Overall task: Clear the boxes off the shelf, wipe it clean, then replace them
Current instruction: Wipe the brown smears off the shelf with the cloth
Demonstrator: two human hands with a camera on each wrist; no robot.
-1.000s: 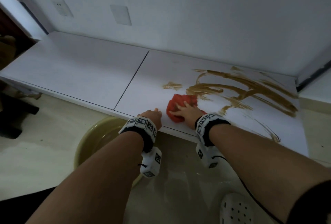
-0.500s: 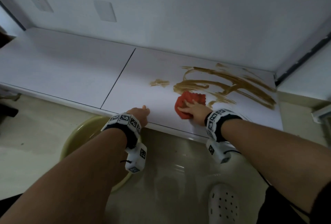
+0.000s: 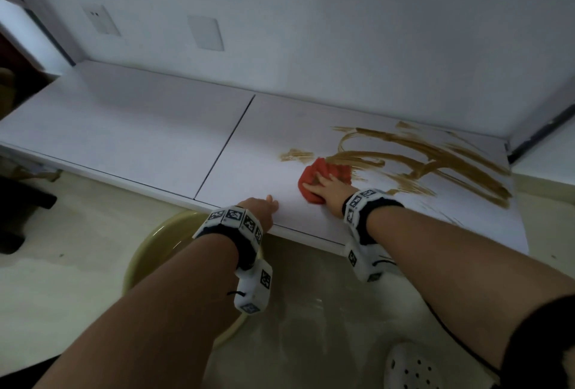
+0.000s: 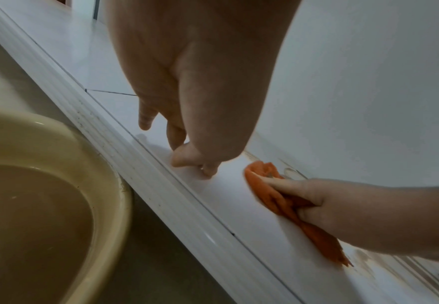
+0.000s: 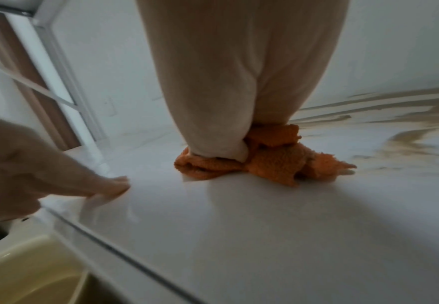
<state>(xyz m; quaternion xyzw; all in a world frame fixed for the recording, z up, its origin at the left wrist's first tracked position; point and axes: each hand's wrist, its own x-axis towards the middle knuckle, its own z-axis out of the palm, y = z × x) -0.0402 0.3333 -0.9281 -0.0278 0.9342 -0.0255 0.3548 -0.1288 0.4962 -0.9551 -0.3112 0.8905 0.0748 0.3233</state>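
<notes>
On the floor at the left, below the shelf [image 3: 149, 136] edge, stands a yellow basin [image 4: 57, 185] with murky brownish water in it. Just above it, the left hand [image 3: 258, 206] rests on the front edge of the shelf, fingers loosely curled with the tips touching the white top, gripping nothing. Near it on the right, the right hand [image 3: 331, 191] presses a crumpled orange cloth [image 3: 314, 175] flat against the shelf, fingers lying over it and partly curled into its folds, so it holds the cloth. The cloth sits at the near end of a set of brown smears [image 3: 435, 155] that streak across the right part of the shelf toward the wall. A small separate smear lies just left of the cloth. No boxes show on the shelf. At the lower right, on the floor, is a white perforated shoe [image 3: 410, 370].
</notes>
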